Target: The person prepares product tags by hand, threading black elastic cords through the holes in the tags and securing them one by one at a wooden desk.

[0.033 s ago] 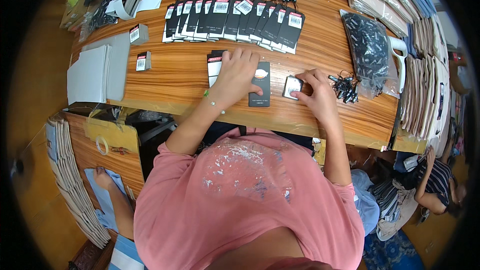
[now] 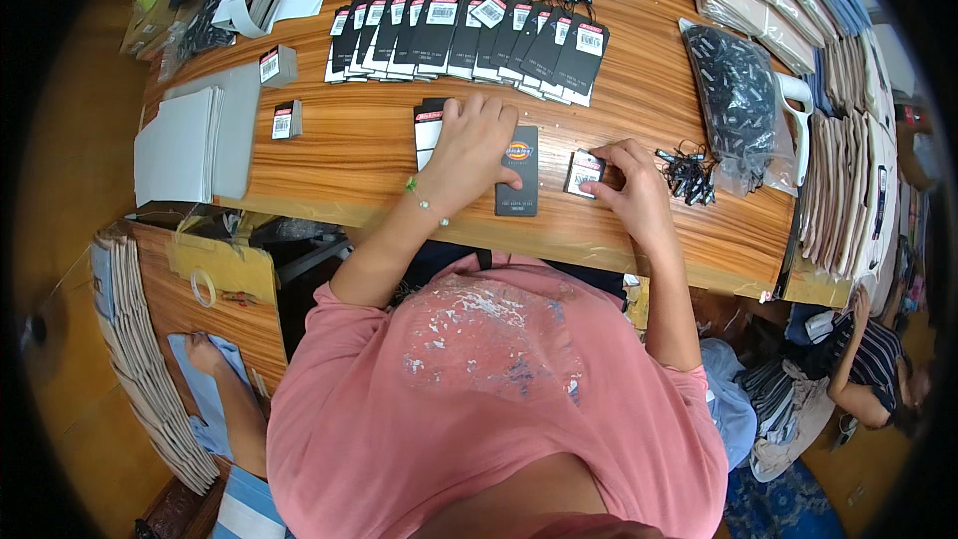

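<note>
Wood-grain desk [image 2: 349, 145] seen from above, with a person seated at its near edge. Left hand [image 2: 474, 145] lies flat, fingers together, pressing on a dark rectangular card [image 2: 521, 175] that rests near the desk's front edge; a small stack of similar cards [image 2: 428, 122] shows just beside it to the left. Right hand [image 2: 629, 185] has its fingers pinched on a small white-labelled tag [image 2: 583, 172], just right of the dark card. A loose clump of black string loops [image 2: 687, 175] lies near the right hand, beside a clear bag [image 2: 738, 100] of more. Step in hand, as judged: pairing a label tag with a card. The following move would seem to call for lining up the two pieces and a steady pinch, since both are thin, flat and smooth. Along the far edge, a row of finished tags [image 2: 469, 35], overlapped like shingles, carries black strings. Grey folded sheets [image 2: 185, 145] lie at the left; paper bundles [image 2: 848, 150], soft-edged and stacked, stand at the right.
</note>
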A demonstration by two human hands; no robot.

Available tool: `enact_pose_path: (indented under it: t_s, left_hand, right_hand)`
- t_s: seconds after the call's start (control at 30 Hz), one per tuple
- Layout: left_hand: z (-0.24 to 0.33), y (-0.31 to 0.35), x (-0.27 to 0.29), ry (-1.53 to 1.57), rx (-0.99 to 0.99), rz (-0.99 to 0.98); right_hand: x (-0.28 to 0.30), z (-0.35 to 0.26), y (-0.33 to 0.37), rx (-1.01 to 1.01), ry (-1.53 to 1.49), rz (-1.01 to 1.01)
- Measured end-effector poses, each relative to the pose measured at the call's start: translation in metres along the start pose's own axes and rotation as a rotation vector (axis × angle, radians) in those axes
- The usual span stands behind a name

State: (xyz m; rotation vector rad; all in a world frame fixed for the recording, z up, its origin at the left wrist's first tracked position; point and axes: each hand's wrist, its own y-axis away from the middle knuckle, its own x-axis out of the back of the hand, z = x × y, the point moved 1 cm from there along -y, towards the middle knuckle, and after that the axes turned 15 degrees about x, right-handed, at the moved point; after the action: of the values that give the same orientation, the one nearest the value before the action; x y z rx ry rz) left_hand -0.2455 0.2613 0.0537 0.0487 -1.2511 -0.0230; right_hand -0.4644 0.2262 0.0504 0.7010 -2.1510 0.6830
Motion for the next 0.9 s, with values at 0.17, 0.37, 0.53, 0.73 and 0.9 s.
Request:
enact_pose_path:
  t_s: [0.17,0.37,0.53,0.73,0.9]
  left_hand:
    - [0.004,0.006,0.007,0.042,-0.041,0.088]
    - [0.003,0.014,0.002,0.201,0.012,0.098]
    - [-0.002,0.019,-0.002,1.066,0.23,-0.344]
    - [0.009,0.027,-0.002,1.329,0.302,-0.396]
    - [0.029,0.028,-0.015,1.345,0.245,-0.411]
  right_hand:
    - [-0.006,-0.001,0.002,-0.131,-0.11,-0.009]
    - [-0.013,0.001,0.006,0.039,-0.062,0.208]
    - [-0.016,0.009,0.018,-0.328,-0.602,0.173]
    - [-0.001,-0.026,0.014,-0.277,-0.868,0.18]
    - [-0.012,-0.033,0.014,-0.184,-0.673,0.324]
